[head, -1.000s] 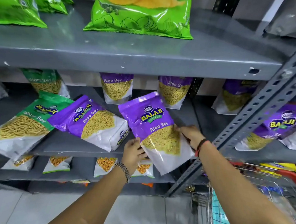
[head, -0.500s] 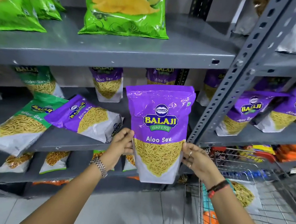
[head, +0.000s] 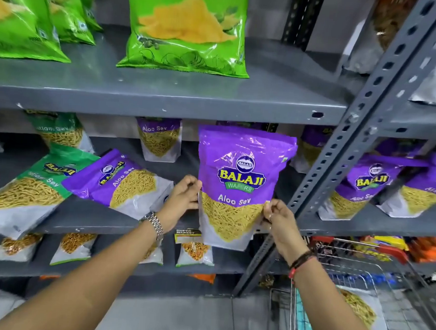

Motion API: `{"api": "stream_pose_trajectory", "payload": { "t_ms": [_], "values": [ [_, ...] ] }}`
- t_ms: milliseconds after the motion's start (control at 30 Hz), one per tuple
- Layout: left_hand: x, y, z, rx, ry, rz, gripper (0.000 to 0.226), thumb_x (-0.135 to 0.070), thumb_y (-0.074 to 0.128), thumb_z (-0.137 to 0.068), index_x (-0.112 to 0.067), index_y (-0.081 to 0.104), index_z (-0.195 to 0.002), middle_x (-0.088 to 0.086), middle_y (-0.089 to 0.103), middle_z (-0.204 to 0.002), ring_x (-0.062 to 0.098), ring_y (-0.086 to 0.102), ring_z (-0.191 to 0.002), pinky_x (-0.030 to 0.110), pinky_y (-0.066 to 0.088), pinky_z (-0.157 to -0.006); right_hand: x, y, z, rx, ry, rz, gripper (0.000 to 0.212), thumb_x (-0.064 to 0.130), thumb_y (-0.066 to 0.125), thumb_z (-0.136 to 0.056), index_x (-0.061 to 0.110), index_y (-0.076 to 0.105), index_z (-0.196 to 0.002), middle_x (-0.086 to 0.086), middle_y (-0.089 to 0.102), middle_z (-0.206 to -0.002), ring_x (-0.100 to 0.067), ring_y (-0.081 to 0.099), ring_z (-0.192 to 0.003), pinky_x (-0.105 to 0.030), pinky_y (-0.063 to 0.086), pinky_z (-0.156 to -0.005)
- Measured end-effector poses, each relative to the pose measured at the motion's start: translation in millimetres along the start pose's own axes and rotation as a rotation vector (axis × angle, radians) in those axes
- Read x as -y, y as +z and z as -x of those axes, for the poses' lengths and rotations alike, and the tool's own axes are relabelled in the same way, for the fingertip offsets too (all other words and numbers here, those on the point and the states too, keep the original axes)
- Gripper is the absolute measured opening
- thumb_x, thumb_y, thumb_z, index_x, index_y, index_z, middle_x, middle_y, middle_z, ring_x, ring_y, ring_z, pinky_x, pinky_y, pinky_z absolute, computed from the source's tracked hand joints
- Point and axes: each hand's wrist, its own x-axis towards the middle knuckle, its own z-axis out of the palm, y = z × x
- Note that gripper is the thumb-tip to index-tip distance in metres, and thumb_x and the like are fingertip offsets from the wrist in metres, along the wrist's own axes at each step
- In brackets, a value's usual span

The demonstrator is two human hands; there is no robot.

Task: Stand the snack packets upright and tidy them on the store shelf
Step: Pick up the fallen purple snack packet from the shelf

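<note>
A purple Aloo Sev packet (head: 238, 184) is held upright in front of the middle grey shelf (head: 86, 220), its bottom hanging just past the shelf's front edge. My left hand (head: 184, 198) pinches its left edge and my right hand (head: 276, 215) pinches its right edge. To its left a second purple Aloo Sev packet (head: 124, 182) lies tilted on the shelf, overlapping a fallen green Ratlami Sev packet (head: 29, 189). More packets (head: 160, 138) stand upright at the back of the shelf.
Green chip bags (head: 187, 27) stand on the upper shelf (head: 165, 95). A slotted grey upright post (head: 340, 157) rises just right of the held packet. Purple packets (head: 363, 189) fill the right-hand bay. A wire shopping trolley (head: 357, 288) with goods stands at lower right. Small packets (head: 74, 248) line the lower shelf.
The purple packet has been lifted from its tilted lie on the shelf and turned upright between both hands. It now sits closer to the shelf, and both hands grip higher on its sides.
</note>
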Motion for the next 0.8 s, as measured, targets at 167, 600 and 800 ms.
{"api": "stream_pose_trajectory", "payload": {
  "t_ms": [167,600,800],
  "values": [
    [-9,-8,-54,-0.112,0.035,-0.006,0.018,-0.022,0.041,-0.094,-0.021,0.042,-0.076,-0.001,0.057,-0.084,0.010,0.056,-0.078,0.020,0.052,-0.068,14,36,-66,-0.162,-0.123,0.098,0.031,0.004,0.046,-0.090,0.021,0.045,-0.064,0.000,0.050,-0.067,-0.010,0.043,-0.065,-0.029,0.036,-0.065],
    [14,-64,-49,-0.374,0.202,-0.084,0.008,-0.019,0.047,-0.092,-0.020,0.054,-0.097,0.004,0.064,-0.114,-0.003,0.060,-0.099,0.027,0.046,-0.090,-14,53,-65,0.163,0.268,0.636,0.029,-0.001,0.051,-0.081,0.017,0.056,-0.060,0.005,0.058,-0.057,-0.010,0.052,-0.057,-0.014,0.048,-0.045],
    [45,-144,2,-0.764,0.135,0.016,0.014,-0.009,0.049,-0.089,-0.021,0.057,-0.087,0.016,0.063,-0.110,0.021,0.062,-0.103,0.045,0.043,-0.102,4,158,-55,0.321,-0.130,0.773,0.029,0.004,0.047,-0.084,0.025,0.053,-0.066,-0.004,0.060,-0.074,-0.014,0.052,-0.068,-0.025,0.045,-0.063]
  ]
}}
